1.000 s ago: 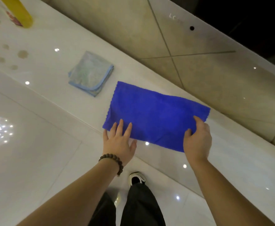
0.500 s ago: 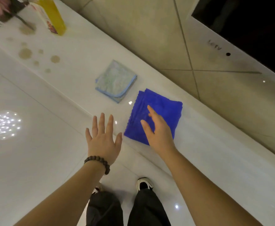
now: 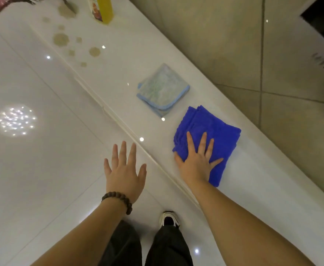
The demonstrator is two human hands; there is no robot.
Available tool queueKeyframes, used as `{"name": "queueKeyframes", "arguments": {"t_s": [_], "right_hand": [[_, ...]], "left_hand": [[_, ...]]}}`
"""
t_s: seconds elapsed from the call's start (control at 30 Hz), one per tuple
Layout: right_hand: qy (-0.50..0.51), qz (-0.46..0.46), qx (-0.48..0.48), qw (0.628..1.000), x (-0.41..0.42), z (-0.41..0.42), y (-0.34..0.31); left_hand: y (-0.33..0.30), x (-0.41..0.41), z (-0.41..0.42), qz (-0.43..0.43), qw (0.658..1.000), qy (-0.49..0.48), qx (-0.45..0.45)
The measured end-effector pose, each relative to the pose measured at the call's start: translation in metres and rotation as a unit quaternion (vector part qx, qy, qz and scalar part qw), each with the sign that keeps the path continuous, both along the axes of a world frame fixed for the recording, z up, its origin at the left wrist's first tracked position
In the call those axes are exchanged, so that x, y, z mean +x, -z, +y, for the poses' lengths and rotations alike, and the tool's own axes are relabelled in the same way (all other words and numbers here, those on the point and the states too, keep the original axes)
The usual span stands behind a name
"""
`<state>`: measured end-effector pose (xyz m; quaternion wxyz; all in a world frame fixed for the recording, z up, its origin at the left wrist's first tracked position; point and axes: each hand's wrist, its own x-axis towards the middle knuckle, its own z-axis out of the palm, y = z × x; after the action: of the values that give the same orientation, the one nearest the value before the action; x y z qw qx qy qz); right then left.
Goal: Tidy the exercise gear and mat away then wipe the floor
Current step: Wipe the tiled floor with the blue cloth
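The folded blue cloth [image 3: 213, 135] is pressed flat on the white table [image 3: 263, 189] by the right hand [image 3: 196, 160], fingers straight. The left hand [image 3: 124, 169] hovers open, holding nothing. Judged: the cloth is being put away after wiping; release comes next. It lies beside a pale cloth [image 3: 163, 89], deep blue, slightly rumpled.

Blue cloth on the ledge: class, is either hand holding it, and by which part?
Nothing is gripped. The right hand presses flat on the blue cloth at its near corner; the left hand hovers open.
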<state>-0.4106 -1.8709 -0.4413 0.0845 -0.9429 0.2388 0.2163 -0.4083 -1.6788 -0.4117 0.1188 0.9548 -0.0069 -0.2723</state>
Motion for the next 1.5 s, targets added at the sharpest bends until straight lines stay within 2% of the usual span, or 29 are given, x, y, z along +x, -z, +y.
{"name": "queueKeyframes", "arguments": {"t_s": [0.13, 0.27, 0.37, 0.57, 0.77, 1.03, 1.27, 1.5], "right_hand": [[0.034, -0.027, 0.028, 0.999, 0.004, -0.008, -0.007], [0.069, -0.124, 0.15, 0.978, 0.005, -0.007, -0.029], [-0.001, -0.16, 0.277, 0.947, -0.001, 0.019, -0.066], [-0.189, -0.125, 0.331, 0.916, 0.006, 0.104, -0.146], [-0.324, -0.107, 0.329, 0.881, 0.032, 0.227, -0.216], [-0.421, -0.105, 0.305, 0.848, 0.066, 0.429, -0.259], [-0.432, -0.093, 0.313, 0.841, 0.08, 0.597, -0.265], [-0.439, -0.059, 0.314, 0.84, 0.105, 0.704, -0.25]], "left_hand": [[-0.003, -0.01, 0.009, 0.006, 0.999, -0.036, 0.014], [-0.021, -0.014, 0.024, 0.0, 0.996, -0.085, 0.036], [-0.05, -0.022, 0.047, 0.002, 0.99, -0.131, 0.048], [-0.14, -0.054, 0.124, -0.011, 0.962, -0.264, 0.068], [-0.209, -0.082, 0.227, -0.048, 0.919, -0.383, 0.077], [-0.243, -0.076, 0.403, -0.082, 0.894, -0.436, 0.061], [-0.247, -0.059, 0.553, -0.066, 0.894, -0.44, 0.051], [-0.23, -0.027, 0.662, -0.059, 0.886, -0.457, 0.048]]}}
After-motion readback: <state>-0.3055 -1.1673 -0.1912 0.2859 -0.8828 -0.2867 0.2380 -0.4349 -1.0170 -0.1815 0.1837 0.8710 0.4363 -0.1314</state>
